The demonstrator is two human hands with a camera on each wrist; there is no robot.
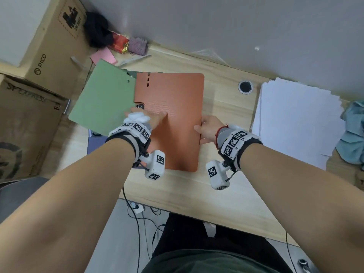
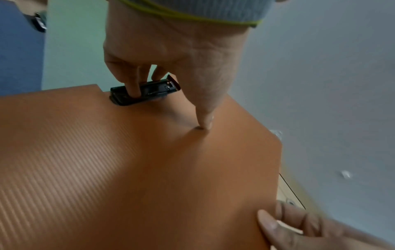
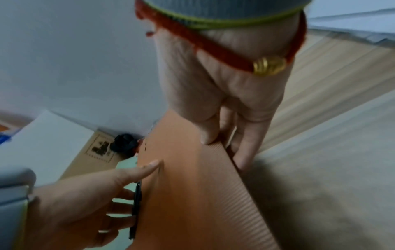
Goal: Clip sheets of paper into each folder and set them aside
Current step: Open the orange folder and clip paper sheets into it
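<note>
Wooden bench (image 1: 226, 109), orange folder (image 1: 177, 95) looks light and bendy, so you've got right hand (image 1: 206, 131) pinching its edge, left hand (image 1: 155, 120) fingers (image 2: 205, 111) pressing cover and clip (image 2: 149, 93).

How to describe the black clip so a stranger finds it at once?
On the wooden desk, find the orange folder in the middle. On its left edge, beside the green folder, sits the clip: small, black, with fingers of the left hand on it.
</note>
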